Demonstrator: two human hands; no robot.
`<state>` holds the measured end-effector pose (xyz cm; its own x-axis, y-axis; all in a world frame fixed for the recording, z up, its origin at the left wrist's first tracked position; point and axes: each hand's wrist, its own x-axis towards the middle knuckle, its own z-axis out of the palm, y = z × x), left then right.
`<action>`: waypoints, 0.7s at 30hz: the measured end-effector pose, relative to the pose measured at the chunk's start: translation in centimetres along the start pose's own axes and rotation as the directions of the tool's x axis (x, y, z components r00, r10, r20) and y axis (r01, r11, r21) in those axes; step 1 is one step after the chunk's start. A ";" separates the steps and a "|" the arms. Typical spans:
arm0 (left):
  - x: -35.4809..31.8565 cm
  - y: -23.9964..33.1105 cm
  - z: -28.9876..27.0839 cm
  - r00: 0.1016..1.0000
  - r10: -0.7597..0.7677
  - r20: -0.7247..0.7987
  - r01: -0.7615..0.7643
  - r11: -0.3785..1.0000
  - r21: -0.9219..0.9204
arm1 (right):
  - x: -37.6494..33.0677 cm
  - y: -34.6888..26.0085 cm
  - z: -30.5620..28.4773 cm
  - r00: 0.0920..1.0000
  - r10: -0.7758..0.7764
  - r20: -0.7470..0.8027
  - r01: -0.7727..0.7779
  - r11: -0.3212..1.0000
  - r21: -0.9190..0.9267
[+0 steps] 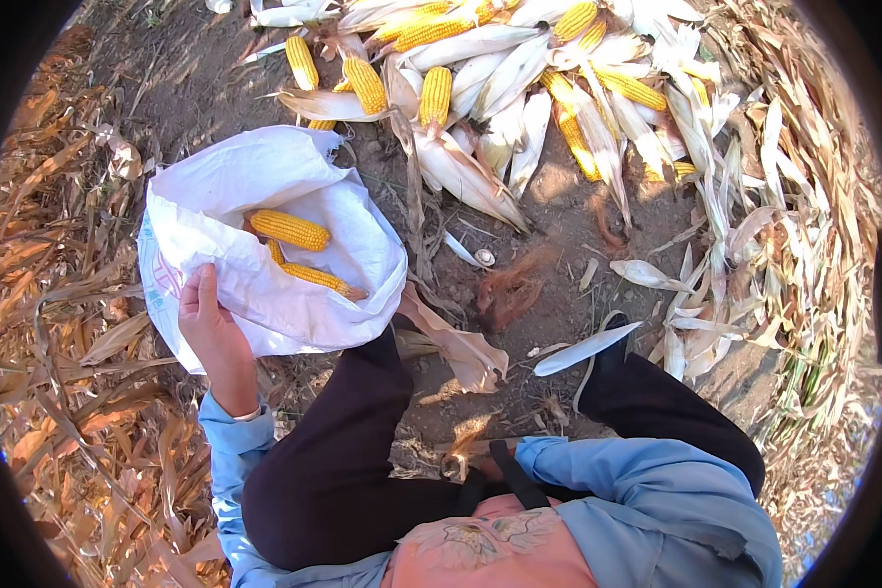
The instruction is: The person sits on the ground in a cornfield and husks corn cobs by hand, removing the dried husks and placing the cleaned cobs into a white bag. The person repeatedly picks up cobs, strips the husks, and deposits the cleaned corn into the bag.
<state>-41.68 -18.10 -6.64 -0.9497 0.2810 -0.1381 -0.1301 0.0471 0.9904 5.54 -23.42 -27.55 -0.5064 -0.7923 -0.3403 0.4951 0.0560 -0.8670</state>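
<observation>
My left hand [212,328] grips the near left edge of a white woven sack [363,230], fingers closed over its rim. The sack's mouth gapes upward, and inside lie several husked yellow corn cobs [291,229]. My right forearm, in a blue sleeve [598,465], bends across my lap. A dark strap and the sleeve hide my right hand, so its fingers cannot be made out. Beyond the sack spreads a heap of corn cobs [436,96], some bare and others with pale husks [470,181] peeled back.
Dry stalks and husks [794,225] are piled along the right side. Brown, leafy litter [78,412] covers the ground at left. Between my bent legs and the heap is bare soil [549,250] with corn silk [508,299] and a loose husk [586,350] near my shoe.
</observation>
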 end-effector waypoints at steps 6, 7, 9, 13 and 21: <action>2.6 0.0 -1.1 0.988 -0.135 0.077 0.133 0.991 0.030 | -1.3 -4.3 -1.8 0.999 -0.046 -0.024 0.049 0.986 0.162; 3.0 0.2 -1.4 0.980 -0.175 0.092 0.174 0.985 0.013 | -1.1 -5.0 -2.7 0.999 -0.043 -0.025 0.046 0.987 0.151; 4.1 0.4 -1.9 0.967 -0.205 0.148 0.198 0.978 0.066 | -1.3 -6.8 -4.1 0.999 0.020 -0.038 -0.018 0.998 0.055; 6.1 1.0 -3.5 0.915 -0.336 0.223 0.304 0.938 0.165 | 0.1 -7.1 -5.2 0.991 0.025 -0.130 -0.025 1.000 -0.002; 7.4 1.6 -5.0 0.846 -0.414 0.337 0.385 0.910 0.151 | -2.4 -11.4 -11.5 0.984 0.180 -0.018 -0.179 0.984 0.025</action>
<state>-50.30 -20.75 -6.07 -0.6536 0.5411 -0.5292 -0.4410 0.2960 0.8473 -7.02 -15.18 -21.05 -0.4222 -0.7580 -0.4972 0.5952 0.1819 -0.7827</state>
